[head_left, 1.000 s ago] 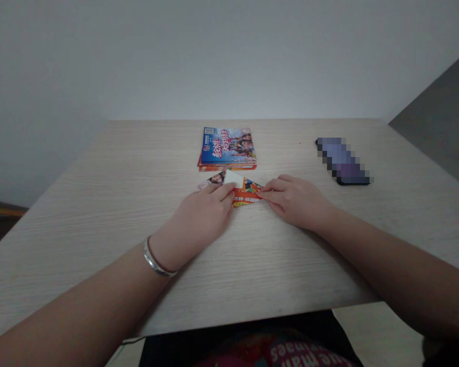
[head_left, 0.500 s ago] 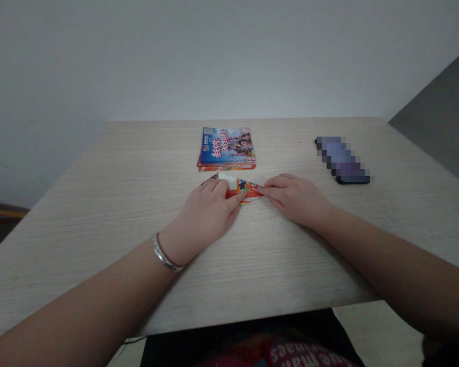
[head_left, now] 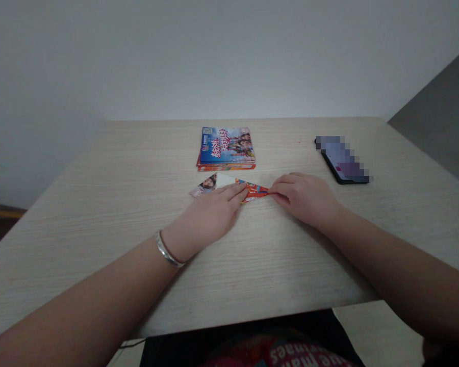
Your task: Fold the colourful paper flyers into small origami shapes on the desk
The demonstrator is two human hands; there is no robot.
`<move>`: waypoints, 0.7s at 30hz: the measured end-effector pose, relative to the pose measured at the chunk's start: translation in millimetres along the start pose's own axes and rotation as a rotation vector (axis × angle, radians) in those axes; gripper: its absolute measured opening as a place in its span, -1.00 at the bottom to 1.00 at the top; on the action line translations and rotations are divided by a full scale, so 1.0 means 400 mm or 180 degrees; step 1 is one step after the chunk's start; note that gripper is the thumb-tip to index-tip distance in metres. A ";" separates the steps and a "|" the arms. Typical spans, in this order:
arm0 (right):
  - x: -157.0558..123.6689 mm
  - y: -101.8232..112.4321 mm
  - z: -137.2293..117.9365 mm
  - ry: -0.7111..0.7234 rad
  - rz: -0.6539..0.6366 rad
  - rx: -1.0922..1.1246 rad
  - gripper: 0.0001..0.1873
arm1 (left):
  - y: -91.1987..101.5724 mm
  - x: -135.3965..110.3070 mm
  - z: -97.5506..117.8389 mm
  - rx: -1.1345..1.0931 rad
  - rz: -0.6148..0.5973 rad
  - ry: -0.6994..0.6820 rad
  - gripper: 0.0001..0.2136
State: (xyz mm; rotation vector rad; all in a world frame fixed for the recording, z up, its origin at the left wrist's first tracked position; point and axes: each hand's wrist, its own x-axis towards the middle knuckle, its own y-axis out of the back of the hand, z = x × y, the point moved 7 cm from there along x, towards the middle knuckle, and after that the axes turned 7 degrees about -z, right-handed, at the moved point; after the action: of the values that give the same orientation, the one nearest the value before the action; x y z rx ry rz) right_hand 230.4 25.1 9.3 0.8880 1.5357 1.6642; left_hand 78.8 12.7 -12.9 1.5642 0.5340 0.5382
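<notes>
A folded printed paper [head_left: 258, 190] lies on the table, narrowing to a point on the right. It is red with coloured print, has a white patch, and shows a small photo at its left end. My left hand [head_left: 214, 209] rests flat across its middle with the fingers stretched out, hiding part of it. My right hand [head_left: 302, 199] pinches the pointed right tip between thumb and fingers. Just beyond the paper lies a stack of printed leaflets [head_left: 227, 148], with a blue cover on top and orange edges below.
A phone [head_left: 344, 162] with a blurred screen lies at the right of the pale wood-grain table [head_left: 118, 168]. Behind the table stands a white wall [head_left: 229, 61]. The table's front edge runs close to my lap.
My left fingers have straightened and lie flatter on the paper, uncovering its photo end on the left. My right hand has shifted slightly right, still pinching the tip.
</notes>
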 end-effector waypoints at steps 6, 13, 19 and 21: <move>0.007 -0.006 0.004 0.0114 0.0082 -0.0017 -0.74 | -0.008 -0.001 0.004 0.0105 0.0115 -0.0119 -0.58; 0.003 -0.002 -0.019 0.0283 -0.0034 -0.0305 -0.67 | 0.003 -0.001 0.011 0.0049 0.0158 -0.0021 -0.57; 0.008 -0.004 -0.018 0.0335 0.0018 -0.0361 -0.72 | 0.004 0.000 0.010 0.0086 0.0098 0.0069 -0.57; 0.010 -0.007 -0.016 0.0338 0.0034 -0.0331 -0.73 | 0.003 0.000 0.010 0.0125 0.0109 0.0044 -0.58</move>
State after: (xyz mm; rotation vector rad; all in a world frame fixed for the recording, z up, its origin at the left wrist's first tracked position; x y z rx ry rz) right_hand 222.8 25.2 6.2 0.7654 1.5010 1.8071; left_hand 81.3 9.8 -12.0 1.6105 0.5319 0.5680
